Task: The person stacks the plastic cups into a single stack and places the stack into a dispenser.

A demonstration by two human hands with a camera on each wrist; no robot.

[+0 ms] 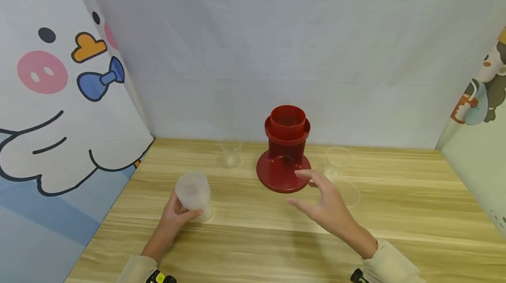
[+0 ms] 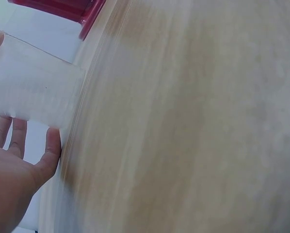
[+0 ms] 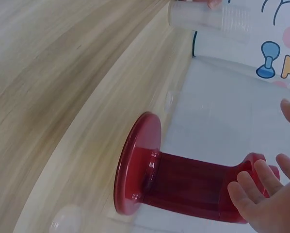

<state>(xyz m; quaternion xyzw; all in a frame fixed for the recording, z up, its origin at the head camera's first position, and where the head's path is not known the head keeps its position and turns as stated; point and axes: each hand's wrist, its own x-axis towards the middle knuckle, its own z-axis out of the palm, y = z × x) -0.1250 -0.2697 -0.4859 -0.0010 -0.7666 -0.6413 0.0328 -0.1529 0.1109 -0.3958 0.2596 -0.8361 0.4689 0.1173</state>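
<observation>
Plainly, translucent cup stack (image 1: 195, 193) held between left fingers (image 2: 52, 145) and thumb (image 1: 193, 215), empty right fingers (image 1: 316, 178) parted wide, near red stand (image 1: 287, 151).

On a table (image 1: 253, 252), a stand (image 1: 276, 175) is sitting between one cup (image 1: 232, 155) (left) and another cup (image 1: 334, 166) (right). To its front left, the left hand (image 1: 171, 219) is holding a cup stack (image 1: 197, 195); the right hand (image 1: 328, 210) is hovering front right.

The stand (image 1: 286, 149) is deep red, the cup stack (image 1: 196, 193) milky white, the table (image 1: 245, 243) yellow-tan wood-grained.
</observation>
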